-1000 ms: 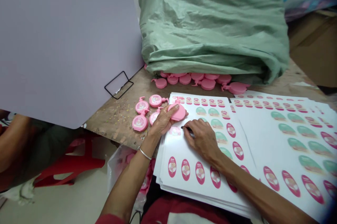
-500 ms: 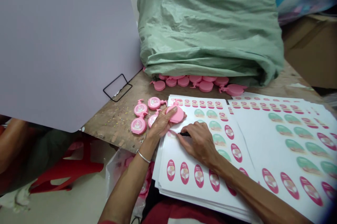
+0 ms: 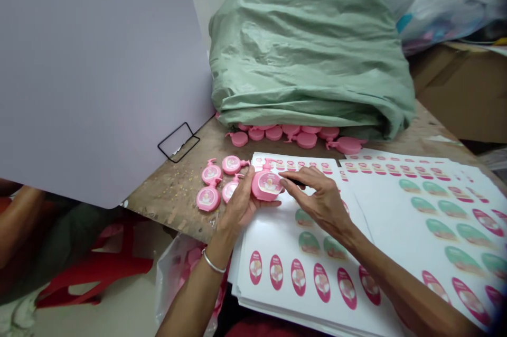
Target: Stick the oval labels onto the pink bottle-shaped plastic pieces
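Observation:
A round pink bottle (image 3: 266,185) with a pump top is held by my left hand (image 3: 242,200), its labelled face turned up. My right hand (image 3: 320,194) pinches a slim black tool at the bottle's right edge, its fingertips close to the label. Both hands are above a stack of white sticker sheets (image 3: 273,234) printed with pink ovals and green shapes. Left of my left hand, several labelled pink bottles (image 3: 208,198) lie on the wooden table (image 3: 170,189).
Behind, a large green sack (image 3: 309,52) stands over several pink bottles (image 3: 307,140). More sheets (image 3: 388,210) lie at right. A grey panel (image 3: 99,73) with a black wire frame (image 3: 179,141) is at left. A person's arm (image 3: 21,221) and red stool (image 3: 95,273) show beyond.
The bottle in my left hand now shows a label where its face was plain. My right hand has risen from the sheet to the bottle's edge. The view has shifted slightly.

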`<control>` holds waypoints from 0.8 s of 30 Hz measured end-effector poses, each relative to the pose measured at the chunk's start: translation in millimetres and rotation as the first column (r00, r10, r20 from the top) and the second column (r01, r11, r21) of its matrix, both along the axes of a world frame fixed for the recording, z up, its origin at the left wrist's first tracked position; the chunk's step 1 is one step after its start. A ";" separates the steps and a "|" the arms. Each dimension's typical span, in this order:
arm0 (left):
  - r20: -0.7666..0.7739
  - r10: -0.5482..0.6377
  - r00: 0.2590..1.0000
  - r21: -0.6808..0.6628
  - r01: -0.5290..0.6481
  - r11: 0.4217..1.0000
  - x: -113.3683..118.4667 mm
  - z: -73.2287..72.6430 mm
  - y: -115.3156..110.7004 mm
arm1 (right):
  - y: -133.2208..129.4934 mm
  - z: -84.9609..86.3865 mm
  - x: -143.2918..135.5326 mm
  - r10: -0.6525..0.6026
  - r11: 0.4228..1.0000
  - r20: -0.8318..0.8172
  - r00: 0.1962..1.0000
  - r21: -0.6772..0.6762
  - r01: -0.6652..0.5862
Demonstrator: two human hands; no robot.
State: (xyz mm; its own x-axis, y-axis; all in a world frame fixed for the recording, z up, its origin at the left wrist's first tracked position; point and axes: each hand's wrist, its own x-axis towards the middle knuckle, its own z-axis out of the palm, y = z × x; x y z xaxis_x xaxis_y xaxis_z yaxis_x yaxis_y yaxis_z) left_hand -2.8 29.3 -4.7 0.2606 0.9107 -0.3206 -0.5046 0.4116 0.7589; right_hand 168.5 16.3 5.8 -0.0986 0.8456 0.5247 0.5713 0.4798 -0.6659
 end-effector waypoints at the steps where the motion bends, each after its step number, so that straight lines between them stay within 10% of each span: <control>1: -0.002 -0.001 1.000 -0.006 0.001 1.000 0.7 2.2 -1.7 | -0.9 -0.4 -1.0 -0.007 1.000 0.020 1.000 0.019 0.007; 24: 0.009 -0.011 1.000 -0.035 0.011 0.999 2.9 12.8 -7.0 | -5.2 3.2 -4.6 -0.042 0.998 0.079 0.996 0.057 0.038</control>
